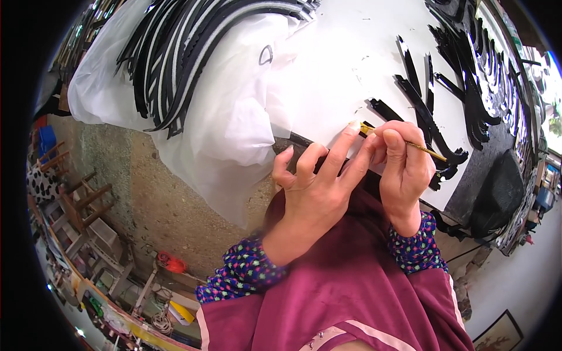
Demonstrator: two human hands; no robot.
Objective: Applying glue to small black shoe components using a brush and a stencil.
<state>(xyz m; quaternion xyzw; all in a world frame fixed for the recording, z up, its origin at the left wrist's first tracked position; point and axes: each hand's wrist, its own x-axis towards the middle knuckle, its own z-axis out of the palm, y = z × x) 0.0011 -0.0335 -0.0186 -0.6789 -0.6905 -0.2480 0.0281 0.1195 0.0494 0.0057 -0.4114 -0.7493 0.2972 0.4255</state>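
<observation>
The right hand (407, 169) grips a thin yellow stick (430, 151), its tip beside the left hand (319, 193); black strips (421, 111) lie on the white tabletop (333, 64).

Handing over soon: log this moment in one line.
right hand: pinching thin golden stick | left hand: at its tip | nearby: black strips on white tabletop

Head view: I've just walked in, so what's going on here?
The person's right hand pinches a thin gold-coloured stick, its far end beside the fingertips of the partly spread left hand. What the left hand touches is hard to tell. Loose black strips lie nearby; a curved bundle of dark and grey strips lies at upper left.
</observation>
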